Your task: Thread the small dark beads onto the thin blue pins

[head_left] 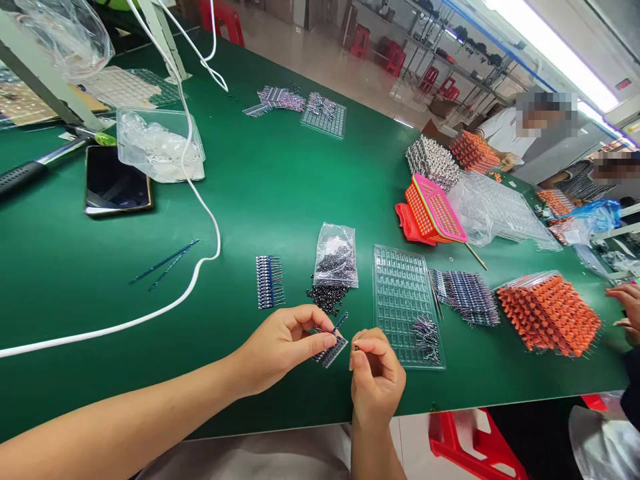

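Observation:
My left hand [293, 343] is closed, thumb against fingers, on a small ribbed strip [331, 352] of blue and grey parts. One narrow blue end [341, 323] sticks up past the fingertips. Just to its right, my right hand [379, 377] pinches a tiny dark piece [357, 348], too small to name. Beyond both hands lies a heap of small black bead-like parts [327, 297], beside a clear plastic bag [336, 257] holding more of them. A row of thin blue parts with pins [270, 282] lies left of the bag.
Right of my hands is a clear slotted tray [400, 287] with wired parts in one corner. Further right are blue bundles [465, 297] and an orange stack [550, 313]. A white cable [207, 260], phone [117, 180] and plastic box [160, 147] occupy the left. Another person's hand [627, 307] shows right.

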`<state>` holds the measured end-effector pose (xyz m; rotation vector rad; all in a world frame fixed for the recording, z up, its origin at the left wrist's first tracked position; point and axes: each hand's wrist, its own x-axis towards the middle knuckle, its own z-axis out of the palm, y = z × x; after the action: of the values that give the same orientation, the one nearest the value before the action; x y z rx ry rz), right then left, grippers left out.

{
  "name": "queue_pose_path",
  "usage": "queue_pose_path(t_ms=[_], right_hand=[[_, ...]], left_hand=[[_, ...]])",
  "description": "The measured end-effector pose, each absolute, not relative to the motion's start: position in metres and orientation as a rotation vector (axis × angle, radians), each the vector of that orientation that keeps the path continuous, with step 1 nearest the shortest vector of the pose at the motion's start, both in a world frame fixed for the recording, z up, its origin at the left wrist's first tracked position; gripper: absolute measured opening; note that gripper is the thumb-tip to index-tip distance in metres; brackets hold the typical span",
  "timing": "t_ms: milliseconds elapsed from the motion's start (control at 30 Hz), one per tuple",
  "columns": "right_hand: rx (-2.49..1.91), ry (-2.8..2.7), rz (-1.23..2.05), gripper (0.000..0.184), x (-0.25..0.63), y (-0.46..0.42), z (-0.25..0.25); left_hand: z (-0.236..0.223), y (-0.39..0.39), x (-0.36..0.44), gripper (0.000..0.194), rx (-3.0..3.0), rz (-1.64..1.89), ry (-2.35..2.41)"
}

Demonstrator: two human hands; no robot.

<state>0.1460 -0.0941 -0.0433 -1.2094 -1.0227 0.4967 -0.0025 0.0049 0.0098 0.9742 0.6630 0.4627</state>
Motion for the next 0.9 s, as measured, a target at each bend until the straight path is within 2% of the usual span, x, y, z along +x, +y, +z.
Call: queue_pose_path(t_ms=[900], right_hand=[[-1.231, -0.987, 0.612, 0.013, 0.1438, -0.0970, -0.0408]], left_hand=[[0.0082, 0.0017, -0.0007, 0.012, 0.965, 0.481, 0.654]])
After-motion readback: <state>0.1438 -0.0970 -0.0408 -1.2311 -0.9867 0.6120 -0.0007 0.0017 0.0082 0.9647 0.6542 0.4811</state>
